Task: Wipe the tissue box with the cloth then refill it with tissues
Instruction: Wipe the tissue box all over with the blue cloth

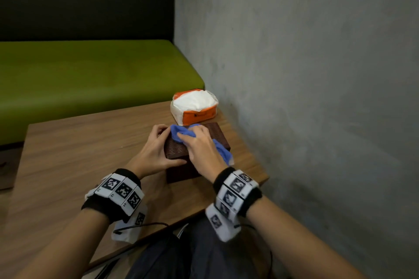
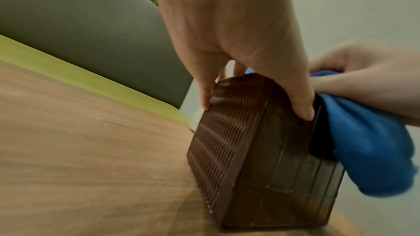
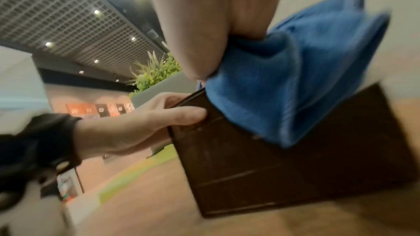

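Standing on a wooden bench (image 1: pixel 68 154) near the grey wall, a dark brown tissue box (image 1: pixel 215 136) with ribbed sides is the centre of the scene. A blue cloth (image 1: pixel 181 135) lies bunched over the top of the box and trails down the side of the box nearest the wall. The right hand (image 1: pixel 200 147) rests on top of the box with its fingers curled round the cloth, bunching it against the lid; in the right wrist view the thumb pinches a fold of the cloth. The left hand (image 1: pixel 154 152) has its grip closed on the box: the thumb presses on the near face of the box and the fingers curl over the ribbed side away from the wall. Just beyond the box, touching or nearly touching its far edge, sits an opened orange-and-white pack of tissues (image 1: pixel 195 106) with white tissues showing at its top. Beyond the bench runs a green cushioned seat (image 1: pixel 90 70). Both wrists wear black bands with black-and-white marker squares.
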